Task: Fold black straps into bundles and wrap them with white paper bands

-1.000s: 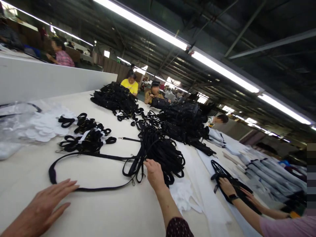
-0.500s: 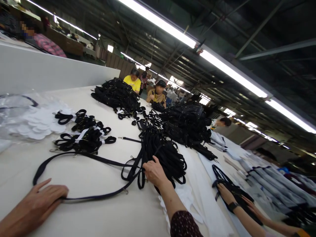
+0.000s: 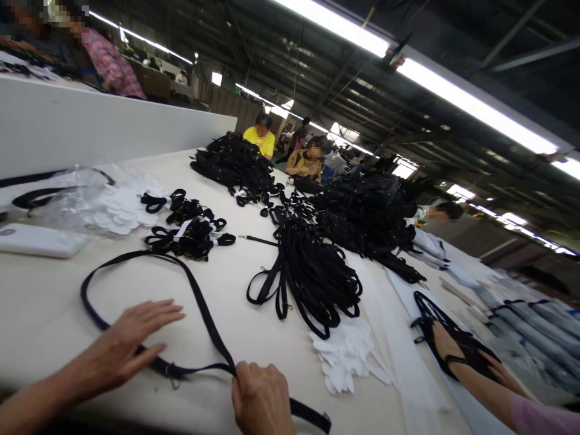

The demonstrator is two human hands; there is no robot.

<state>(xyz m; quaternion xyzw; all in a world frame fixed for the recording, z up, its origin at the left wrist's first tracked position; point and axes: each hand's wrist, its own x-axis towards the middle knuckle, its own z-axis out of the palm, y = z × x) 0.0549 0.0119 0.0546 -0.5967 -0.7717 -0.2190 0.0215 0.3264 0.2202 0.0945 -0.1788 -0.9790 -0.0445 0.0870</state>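
Note:
A long black strap (image 3: 203, 305) with metal hooks lies in a loop on the white table. My right hand (image 3: 263, 396) is closed round it near the table's front edge, and a short end of the strap sticks out to the right of the fist. Over the strap's near left side is my left hand (image 3: 131, 344), fingers stretched and spread; whether it touches the strap I cannot tell. Beyond my hands lies a big heap of loose black straps (image 3: 312, 272). Bundled black straps (image 3: 185, 238) with white wraps sit to its left.
White cut pieces (image 3: 347, 356) lie right of centre, more (image 3: 120, 211) under clear plastic at left. A white phone-like object (image 3: 40, 240) is beside them. Black bags (image 3: 362, 211) are piled further back. At right, a co-worker's hands (image 3: 446, 344) press on a black bag.
My right hand has drawn the strap away from the heap toward me. My left hand has lifted and shifted right, its fingers spreading. The view has turned somewhat left.

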